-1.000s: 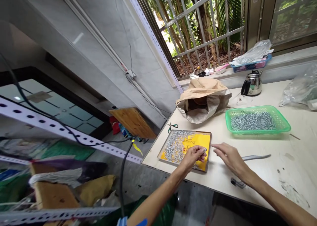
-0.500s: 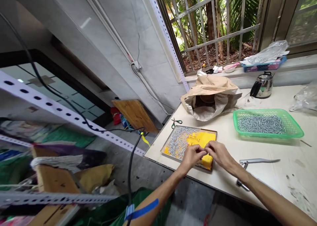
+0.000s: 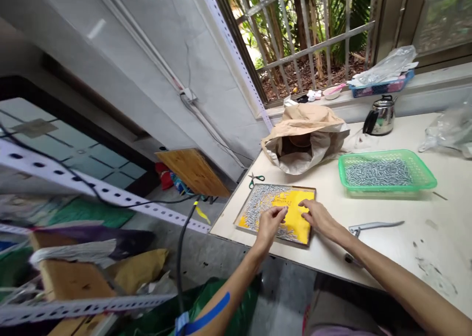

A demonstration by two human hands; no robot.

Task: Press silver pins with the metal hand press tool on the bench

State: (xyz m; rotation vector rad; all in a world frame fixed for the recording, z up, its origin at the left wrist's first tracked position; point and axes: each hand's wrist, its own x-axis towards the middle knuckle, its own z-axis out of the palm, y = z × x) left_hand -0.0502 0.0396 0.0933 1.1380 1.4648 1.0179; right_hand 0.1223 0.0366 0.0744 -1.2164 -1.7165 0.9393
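A shallow tray (image 3: 311, 228) with a yellow lining lies near the table's front left corner. Small silvery metal pieces (image 3: 254, 206) cover its left part and lower edge. My left hand (image 3: 271, 223) is over the tray, thumb and fingertips pinched together; whatever is between them is too small to name. To its right, my right hand (image 3: 317, 218) hovers at the tray's right edge, fingers apart and holding nothing. Further right, a green plastic basket (image 3: 424, 176) contains many similar metal pieces. The two hands do not touch.
Small scissors (image 3: 256, 180) lie behind the tray. An open brown paper bag (image 3: 313, 120) stands at the back, near a metal kettle (image 3: 383, 116). A grey-handled tool (image 3: 376, 226) lies right of my right hand, and clear plastic bags (image 3: 450, 132) at the far right.
My hands, which met at the fingertips, have moved apart. My right hand's fingers have opened, while my left hand stays pinched, now further left over the tray. The camera view has shifted.
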